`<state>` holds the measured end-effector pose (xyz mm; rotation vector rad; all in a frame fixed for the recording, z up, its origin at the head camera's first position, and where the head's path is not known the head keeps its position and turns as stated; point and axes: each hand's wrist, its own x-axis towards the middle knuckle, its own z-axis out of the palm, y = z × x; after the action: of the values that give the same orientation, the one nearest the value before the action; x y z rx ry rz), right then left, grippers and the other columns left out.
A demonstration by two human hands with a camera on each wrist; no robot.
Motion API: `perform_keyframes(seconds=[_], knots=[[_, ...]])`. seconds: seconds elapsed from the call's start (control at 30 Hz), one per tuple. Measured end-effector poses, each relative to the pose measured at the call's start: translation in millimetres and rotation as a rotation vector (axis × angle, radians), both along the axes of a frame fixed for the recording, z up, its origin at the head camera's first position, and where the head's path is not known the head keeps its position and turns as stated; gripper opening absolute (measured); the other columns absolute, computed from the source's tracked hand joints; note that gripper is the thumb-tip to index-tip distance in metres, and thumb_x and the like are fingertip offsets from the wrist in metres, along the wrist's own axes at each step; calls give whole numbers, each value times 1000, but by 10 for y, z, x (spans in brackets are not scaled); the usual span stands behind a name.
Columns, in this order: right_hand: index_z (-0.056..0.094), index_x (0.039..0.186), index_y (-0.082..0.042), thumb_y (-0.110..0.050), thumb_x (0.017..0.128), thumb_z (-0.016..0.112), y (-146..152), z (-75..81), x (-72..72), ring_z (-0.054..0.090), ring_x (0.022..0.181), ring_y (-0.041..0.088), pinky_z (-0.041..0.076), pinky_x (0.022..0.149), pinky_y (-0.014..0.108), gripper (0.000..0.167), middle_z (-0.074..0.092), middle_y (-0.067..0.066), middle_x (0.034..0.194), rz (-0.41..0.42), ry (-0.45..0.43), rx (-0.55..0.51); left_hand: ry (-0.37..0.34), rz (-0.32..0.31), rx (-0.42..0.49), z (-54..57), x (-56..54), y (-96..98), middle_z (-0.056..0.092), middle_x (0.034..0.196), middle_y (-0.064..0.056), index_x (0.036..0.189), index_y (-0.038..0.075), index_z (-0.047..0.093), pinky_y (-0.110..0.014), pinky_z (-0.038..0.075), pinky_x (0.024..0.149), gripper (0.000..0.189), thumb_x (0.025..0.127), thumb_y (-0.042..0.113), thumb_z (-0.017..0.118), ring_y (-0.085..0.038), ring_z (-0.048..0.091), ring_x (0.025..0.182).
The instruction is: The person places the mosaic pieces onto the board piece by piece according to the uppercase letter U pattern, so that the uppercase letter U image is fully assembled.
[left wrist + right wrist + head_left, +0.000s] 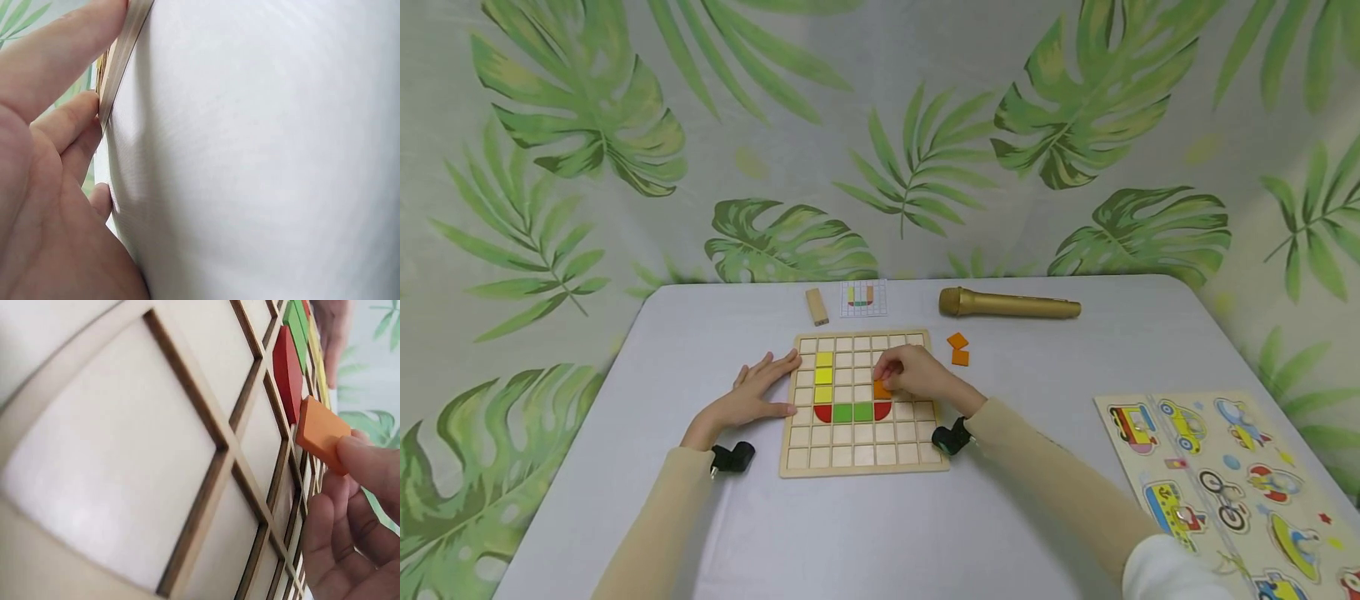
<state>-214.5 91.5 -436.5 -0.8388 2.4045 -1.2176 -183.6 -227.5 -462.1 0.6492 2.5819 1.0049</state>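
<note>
A square wooden grid board (863, 457) lies on the table. In its cells sit a column of yellow square tiles (824, 376), two green square tiles (853, 412), and a red rounded tile (823, 413) at each end of the green pair. My right hand (917, 371) pinches an orange square tile (324, 432) between thumb and fingers, tilted over the cell just above the right red tile (287, 375). With fingers spread and fairly straight, my left hand (748, 398) touches the board's left edge (122, 62).
Two loose orange tiles (959, 357) lie right of the board. Behind it are a small wooden block (817, 307), a printed pattern card (863, 298) and a gold microphone (1011, 304). A wooden picture puzzle board (1217, 467) covers the table's right side.
</note>
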Motion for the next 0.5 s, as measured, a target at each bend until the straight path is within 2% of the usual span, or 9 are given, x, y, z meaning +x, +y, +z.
perform_keyframes(seconds=[0.17, 0.5], knots=[[67, 89, 1, 10, 84, 63, -44, 51, 60, 53, 71, 12, 46, 67, 23, 11, 62, 3, 78, -10, -5, 33, 2, -3, -3, 14, 0, 7, 15, 158, -13, 152, 7, 26, -63, -12, 104, 82, 87, 32, 70, -41, -4, 142], [68, 91, -1, 7, 82, 66, -45, 4, 80, 51, 76, 14, 44, 70, 24, 13, 60, 5, 83, 15, 56, 87, -1, -1, -1, 36, 17, 15, 15, 158, -14, 151, 6, 26, -63, -12, 104, 82, 87, 31, 70, -42, -4, 142]])
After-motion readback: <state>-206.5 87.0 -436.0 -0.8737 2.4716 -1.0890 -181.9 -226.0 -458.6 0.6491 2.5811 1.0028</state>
